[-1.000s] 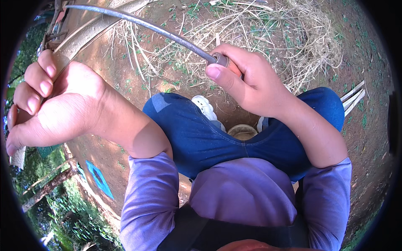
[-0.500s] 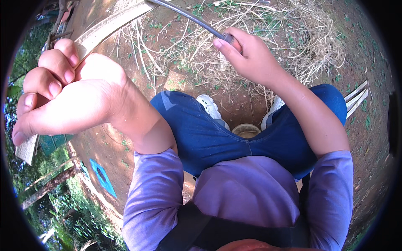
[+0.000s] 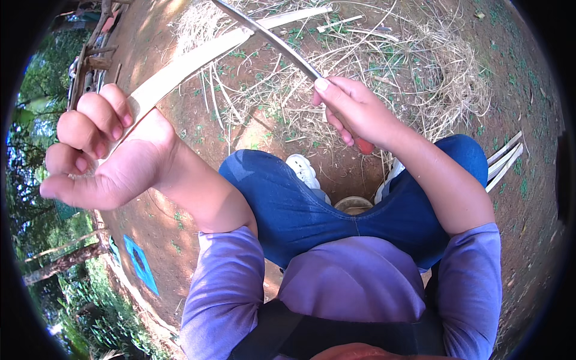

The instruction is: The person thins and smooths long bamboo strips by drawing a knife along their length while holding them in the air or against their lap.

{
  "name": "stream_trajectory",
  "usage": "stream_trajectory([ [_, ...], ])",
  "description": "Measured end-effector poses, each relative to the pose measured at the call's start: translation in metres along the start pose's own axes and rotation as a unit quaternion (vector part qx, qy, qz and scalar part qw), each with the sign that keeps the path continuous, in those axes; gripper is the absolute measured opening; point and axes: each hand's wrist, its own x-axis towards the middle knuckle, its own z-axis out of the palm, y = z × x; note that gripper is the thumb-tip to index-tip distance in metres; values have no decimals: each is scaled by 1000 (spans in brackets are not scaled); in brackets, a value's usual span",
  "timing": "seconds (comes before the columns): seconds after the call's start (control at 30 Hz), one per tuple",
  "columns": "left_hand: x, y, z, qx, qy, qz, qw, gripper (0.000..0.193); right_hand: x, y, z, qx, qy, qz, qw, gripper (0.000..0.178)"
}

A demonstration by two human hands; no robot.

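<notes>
My left hand (image 3: 123,159) is closed round a long, flat, pale strip (image 3: 192,67), which looks like split bamboo or wood. The strip slants away to the upper right from my curled fingers. A long-bladed knife (image 3: 287,50) with a reddish handle is gripped in my right hand (image 3: 363,114), its thumb resting close to the blade's base. The blade slants up to the left and crosses the strip well beyond my left fingers. They appear to touch there, and the knife's tip runs out at the upper edge of the picture.
Tangled thin shavings (image 3: 414,78) cover the ground ahead. Several pale strips (image 3: 505,157) lie beside my right knee. A round container (image 3: 354,205) sits between my feet, under my jeans-clad legs. A blue object (image 3: 141,264) lies at left, near greenery and a wooden rail (image 3: 66,264).
Both hands have come lower in the picture, the right one with the knife. More of the strip and of the knife handle's end shows now, and the blade slants more steeply.
</notes>
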Motion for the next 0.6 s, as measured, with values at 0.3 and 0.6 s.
stream_trajectory([
  [0.3, -8, 7, 19, -37, 73, -33, 996, 55, 13, 13, 6, -203, 72, -139, 967, 33],
  [0.6, -4, 4, 13, -55, 105, -29, 993, 53, 2, -8, 43, -183, 99, -72, 975, 33],
])
